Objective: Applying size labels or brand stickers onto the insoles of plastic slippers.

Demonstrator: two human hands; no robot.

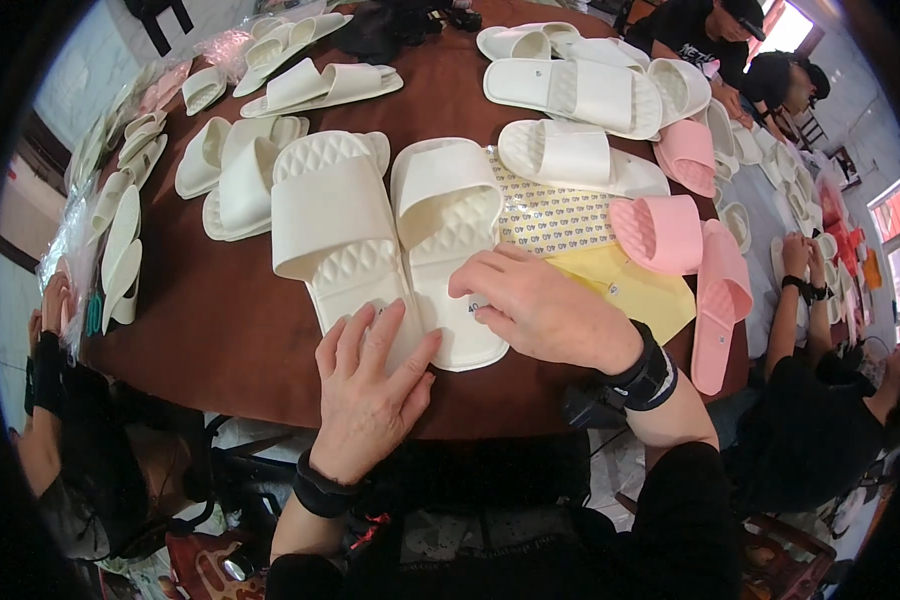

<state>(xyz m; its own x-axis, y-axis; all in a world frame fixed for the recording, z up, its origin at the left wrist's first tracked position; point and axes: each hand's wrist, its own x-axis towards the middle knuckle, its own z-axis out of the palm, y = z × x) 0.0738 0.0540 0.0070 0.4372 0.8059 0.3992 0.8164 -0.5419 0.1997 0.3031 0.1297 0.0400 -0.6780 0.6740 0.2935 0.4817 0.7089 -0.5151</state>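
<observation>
Two white slippers with quilted footbeds lie side by side in front of me, a left one (334, 228) and a right one (448, 190), heels toward me. My left hand (372, 385) rests with spread fingers over the heel of the left slipper, partly hiding a small printed mark there. Over the heel of the other slipper is my right hand (550, 305), its fingers bent. Its thumb and index finger are apart, beside a small dark printed label (473, 308). Just beyond it lies a sheet of small printed stickers (555, 212), partly under another white slipper (580, 160).
A yellow sheet (660, 308) lies right of my hand, near pink slippers (722, 300). More white slippers (320, 88) spread across the brown table (220, 325). Clear plastic bags (65, 235) sit at the left edge. Other people (820, 420) work on both sides and at the far right.
</observation>
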